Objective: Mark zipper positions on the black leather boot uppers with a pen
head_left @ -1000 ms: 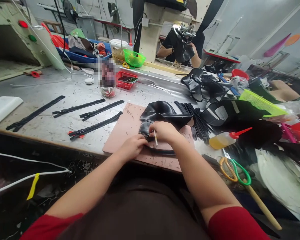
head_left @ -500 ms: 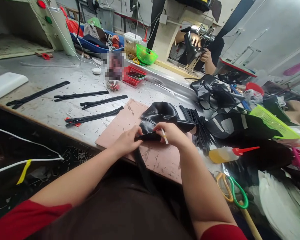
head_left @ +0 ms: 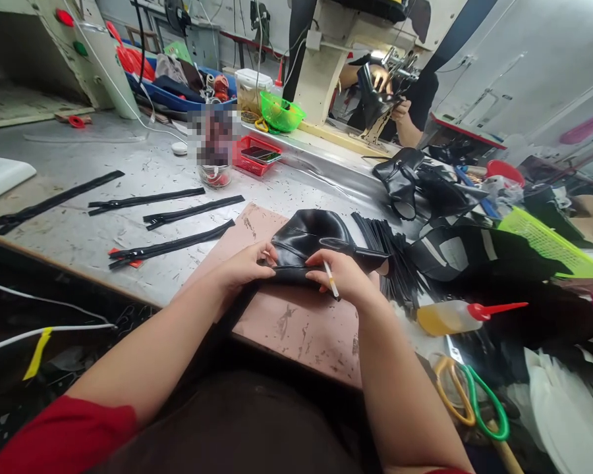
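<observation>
A shiny black leather piece, perhaps a boot upper, lies on the pinkish board. Along its near edge runs a black strip, one end of which trails toward my body. My left hand pinches that edge at its left end. On the right, my right hand grips the same edge between thumb and fingers. A thin white stick with a yellowish band and dark tip is tucked between the right hand's fingers. Several black zippers lie spread out to the left.
Right of the board are black strips, a glue bottle with a red nozzle and scissors. A red basket holds a phone. More black leather pieces lie behind. A co-worker's hands hold a black boot piece at a sewing machine.
The leather's near edge has been straightened between my hands, and my left hand has shifted left along it. The black strip now trails to the left. The co-worker has turned the boot piece.
</observation>
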Motion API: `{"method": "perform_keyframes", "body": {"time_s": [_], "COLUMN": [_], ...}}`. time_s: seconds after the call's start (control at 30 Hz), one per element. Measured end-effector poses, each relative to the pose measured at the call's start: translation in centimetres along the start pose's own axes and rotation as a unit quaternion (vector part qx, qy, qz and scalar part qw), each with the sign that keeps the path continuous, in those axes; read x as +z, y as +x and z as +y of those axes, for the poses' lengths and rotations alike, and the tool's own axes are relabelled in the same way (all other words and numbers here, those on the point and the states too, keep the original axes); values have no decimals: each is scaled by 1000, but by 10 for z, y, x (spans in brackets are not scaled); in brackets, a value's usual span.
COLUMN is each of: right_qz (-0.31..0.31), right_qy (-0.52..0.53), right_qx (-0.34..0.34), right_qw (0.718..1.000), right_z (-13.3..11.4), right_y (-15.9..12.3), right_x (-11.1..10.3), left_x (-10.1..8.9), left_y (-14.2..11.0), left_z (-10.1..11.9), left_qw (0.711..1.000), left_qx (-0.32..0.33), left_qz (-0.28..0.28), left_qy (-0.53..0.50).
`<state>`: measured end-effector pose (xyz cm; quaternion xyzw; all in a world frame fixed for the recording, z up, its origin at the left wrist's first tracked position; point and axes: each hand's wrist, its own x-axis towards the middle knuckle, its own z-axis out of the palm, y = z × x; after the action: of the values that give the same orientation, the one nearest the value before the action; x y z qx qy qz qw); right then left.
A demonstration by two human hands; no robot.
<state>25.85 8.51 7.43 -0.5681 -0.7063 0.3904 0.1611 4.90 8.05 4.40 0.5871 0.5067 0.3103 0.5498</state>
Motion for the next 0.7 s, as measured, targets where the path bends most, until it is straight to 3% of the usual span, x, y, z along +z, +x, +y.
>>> {"method": "perform_keyframes", "body": {"time_s": [0.2, 0.33, 0.43, 0.6, 0.7], "right_qz": [11, 15, 46, 60, 100], "right_qy": [58, 199, 261, 164, 90], "right_qx": [16, 22, -11, -154, -165], "right_qw": [998, 980, 964, 973, 977], "right_z": [7, 9, -2, -31, -33], "right_y": [-3, -7, -9, -4, 6], "right_x": [4, 0, -1, 18, 34], "left_x": [-9, -11, -9, -7, -6], "left_y": [7, 11, 11, 10, 10], "left_z": [-8, -8, -7, -10, -15], "left_qw": [998, 995, 995, 996, 996], "left_qx": [-10, 4, -15, 11, 26], "left_qz": [-53, -67, -65, -75, -71], "left_qy": [18, 70, 71, 46, 36]}}
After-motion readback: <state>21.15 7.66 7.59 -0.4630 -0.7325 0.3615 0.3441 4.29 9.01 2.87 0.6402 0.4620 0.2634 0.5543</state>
